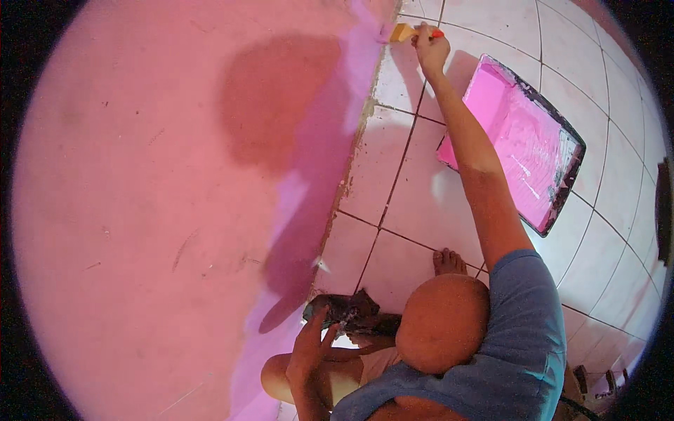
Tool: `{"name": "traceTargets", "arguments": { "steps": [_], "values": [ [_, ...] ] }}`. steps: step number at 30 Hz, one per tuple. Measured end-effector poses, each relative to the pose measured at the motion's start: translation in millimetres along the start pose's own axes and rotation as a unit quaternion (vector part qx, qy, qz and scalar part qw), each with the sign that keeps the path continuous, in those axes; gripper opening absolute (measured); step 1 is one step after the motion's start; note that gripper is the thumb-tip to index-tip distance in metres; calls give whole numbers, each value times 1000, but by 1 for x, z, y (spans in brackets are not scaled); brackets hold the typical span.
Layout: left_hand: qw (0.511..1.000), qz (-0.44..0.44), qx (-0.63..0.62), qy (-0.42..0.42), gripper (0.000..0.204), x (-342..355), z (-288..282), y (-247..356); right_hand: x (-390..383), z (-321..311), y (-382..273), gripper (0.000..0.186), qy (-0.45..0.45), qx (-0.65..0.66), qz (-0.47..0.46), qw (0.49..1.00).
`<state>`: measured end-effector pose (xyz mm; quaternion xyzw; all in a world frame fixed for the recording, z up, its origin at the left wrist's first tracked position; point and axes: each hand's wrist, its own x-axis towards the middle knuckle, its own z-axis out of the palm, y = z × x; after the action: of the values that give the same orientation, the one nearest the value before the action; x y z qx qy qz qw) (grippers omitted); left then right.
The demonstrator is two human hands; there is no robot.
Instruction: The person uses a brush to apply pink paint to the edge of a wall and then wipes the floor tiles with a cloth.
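Leftward, a pink wall [140, 175] bore an uneven band of lilac paint [361, 52] along its bottom edge. Next, the left hand [309, 347], fingers partly extended, was at a dark crumpled item [344, 309]; whether it gripped that, I could not tell. Farther right, a flat paintbrush [402, 33] stood at the wall's lower edge, pinched by the right hand's [430, 50] curled fingers. Rightmost, a paint tray [577, 158] with pink paint [530, 151] lay on white floor tiles [414, 182].
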<state>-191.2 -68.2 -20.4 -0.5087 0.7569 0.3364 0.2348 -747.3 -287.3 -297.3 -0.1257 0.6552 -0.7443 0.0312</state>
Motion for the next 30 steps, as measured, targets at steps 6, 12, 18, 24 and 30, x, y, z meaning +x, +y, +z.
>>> {"name": "traceTargets", "arguments": {
  "steps": [6,12,18,24,30],
  "values": [
    [1000,-27,-14,-5,51,-4,-5,6,-24,20,-89,30,-68,-155,-168,971],
    [998,-52,-24,-16,52,-7,-8,15,-5,14,-76,34,2,272,35,962],
    [999,-27,-10,-13,52,-6,-2,1,-25,6,-58,28,-44,-87,-127,987],
    [999,-34,-15,-15,54,-8,2,-2,-32,20,-104,29,-66,14,-116,991],
    [999,-33,-17,-11,54,-7,0,-2,-22,18,-73,32,-14,398,174,901]
  ]
}}
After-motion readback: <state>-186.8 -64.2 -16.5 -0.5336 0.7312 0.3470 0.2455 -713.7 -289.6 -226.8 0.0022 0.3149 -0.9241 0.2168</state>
